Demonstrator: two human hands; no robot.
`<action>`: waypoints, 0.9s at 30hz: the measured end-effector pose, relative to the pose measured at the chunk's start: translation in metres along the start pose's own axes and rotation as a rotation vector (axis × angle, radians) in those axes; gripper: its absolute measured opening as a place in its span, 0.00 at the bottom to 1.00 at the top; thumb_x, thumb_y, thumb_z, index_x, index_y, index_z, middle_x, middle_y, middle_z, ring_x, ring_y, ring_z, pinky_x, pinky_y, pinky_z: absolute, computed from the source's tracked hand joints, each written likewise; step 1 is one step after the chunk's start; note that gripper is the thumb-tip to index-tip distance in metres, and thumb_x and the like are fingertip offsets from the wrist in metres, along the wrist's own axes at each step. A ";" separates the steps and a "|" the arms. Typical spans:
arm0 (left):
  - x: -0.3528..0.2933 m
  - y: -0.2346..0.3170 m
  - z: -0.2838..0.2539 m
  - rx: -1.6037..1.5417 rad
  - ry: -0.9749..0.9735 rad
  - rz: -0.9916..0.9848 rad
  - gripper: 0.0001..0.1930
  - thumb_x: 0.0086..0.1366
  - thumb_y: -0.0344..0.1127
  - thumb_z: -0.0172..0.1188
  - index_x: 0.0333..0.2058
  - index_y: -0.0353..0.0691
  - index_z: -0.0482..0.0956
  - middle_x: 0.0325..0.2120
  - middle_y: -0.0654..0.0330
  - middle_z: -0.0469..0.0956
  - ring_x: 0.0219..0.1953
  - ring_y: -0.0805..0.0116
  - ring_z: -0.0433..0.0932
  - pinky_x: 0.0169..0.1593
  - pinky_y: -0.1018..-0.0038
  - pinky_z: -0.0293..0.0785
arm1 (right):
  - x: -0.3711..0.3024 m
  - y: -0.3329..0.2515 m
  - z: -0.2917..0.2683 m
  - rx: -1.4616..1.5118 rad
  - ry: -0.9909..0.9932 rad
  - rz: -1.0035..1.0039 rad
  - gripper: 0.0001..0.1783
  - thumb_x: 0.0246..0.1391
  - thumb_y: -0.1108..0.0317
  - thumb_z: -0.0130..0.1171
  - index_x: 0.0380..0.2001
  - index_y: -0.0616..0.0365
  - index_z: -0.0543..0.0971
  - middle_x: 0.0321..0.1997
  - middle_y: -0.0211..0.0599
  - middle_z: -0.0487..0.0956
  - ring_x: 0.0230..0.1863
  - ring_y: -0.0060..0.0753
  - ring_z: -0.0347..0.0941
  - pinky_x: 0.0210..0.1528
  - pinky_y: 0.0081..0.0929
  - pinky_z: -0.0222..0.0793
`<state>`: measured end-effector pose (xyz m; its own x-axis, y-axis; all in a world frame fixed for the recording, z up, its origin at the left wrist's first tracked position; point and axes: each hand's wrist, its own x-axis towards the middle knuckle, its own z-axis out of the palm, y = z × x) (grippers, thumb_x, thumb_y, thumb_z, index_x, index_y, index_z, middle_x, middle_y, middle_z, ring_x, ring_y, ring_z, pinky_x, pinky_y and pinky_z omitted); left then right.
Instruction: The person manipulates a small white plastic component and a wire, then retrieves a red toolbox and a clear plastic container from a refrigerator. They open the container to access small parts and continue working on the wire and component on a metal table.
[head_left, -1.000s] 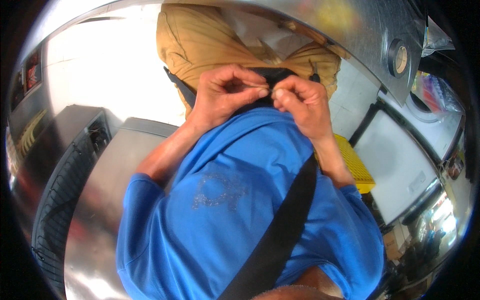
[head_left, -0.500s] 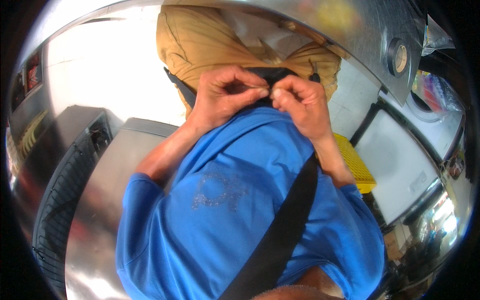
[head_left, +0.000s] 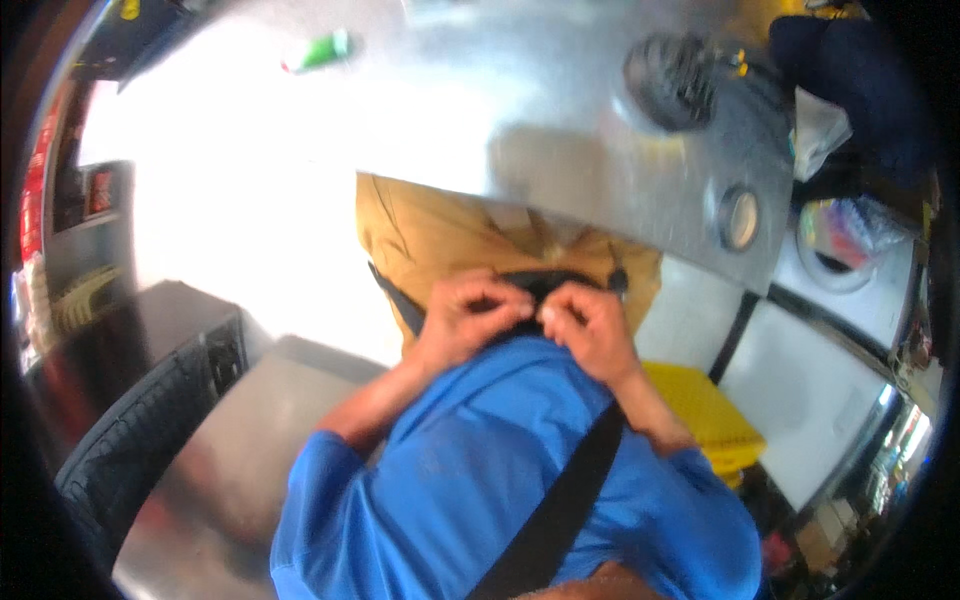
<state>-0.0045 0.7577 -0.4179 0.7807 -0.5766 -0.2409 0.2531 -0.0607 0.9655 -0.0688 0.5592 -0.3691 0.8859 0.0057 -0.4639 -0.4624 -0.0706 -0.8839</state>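
Observation:
At my waist, my left hand (head_left: 472, 320) is closed in a pinch, thumb against fingertips. My right hand (head_left: 590, 328) pinches too, its fingertips very near those of the left. Anything between the fingers is too small and blurred to make out. Just behind the fingertips lies a black piece of fabric (head_left: 548, 280) over my tan trousers (head_left: 420, 225). The lower edge of my blue shirt (head_left: 470, 420) sits directly below both hands. A wide black strap (head_left: 560, 500) crosses the shirt diagonally.
Ahead stands a shiny metal table (head_left: 430, 120) with a tape roll (head_left: 740, 218), a dark ridged round object (head_left: 672, 82) and a green object (head_left: 325, 50). Yellow plastic crates (head_left: 700, 400) and a white appliance (head_left: 800, 400) are at right. A metal surface (head_left: 235, 450) is at left.
The view has tilted up, showing more of the tabletop; hands and body appear lower in the picture. Both hands keep pinching at the waist, fingertips close together.

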 end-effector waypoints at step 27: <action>0.106 0.149 -0.072 0.634 0.226 0.568 0.06 0.60 0.27 0.67 0.36 0.36 0.85 0.28 0.59 0.83 0.27 0.74 0.79 0.32 0.78 0.74 | 0.112 -0.243 -0.109 -1.254 0.429 -0.942 0.24 0.39 0.60 0.74 0.42 0.52 0.80 0.39 0.35 0.79 0.33 0.43 0.78 0.35 0.37 0.73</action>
<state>0.1569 0.7465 -0.3062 0.8035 -0.4864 0.3432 -0.5202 -0.2932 0.8021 0.1470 0.4685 -0.2001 0.8658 0.2668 0.4233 0.3490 -0.9283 -0.1287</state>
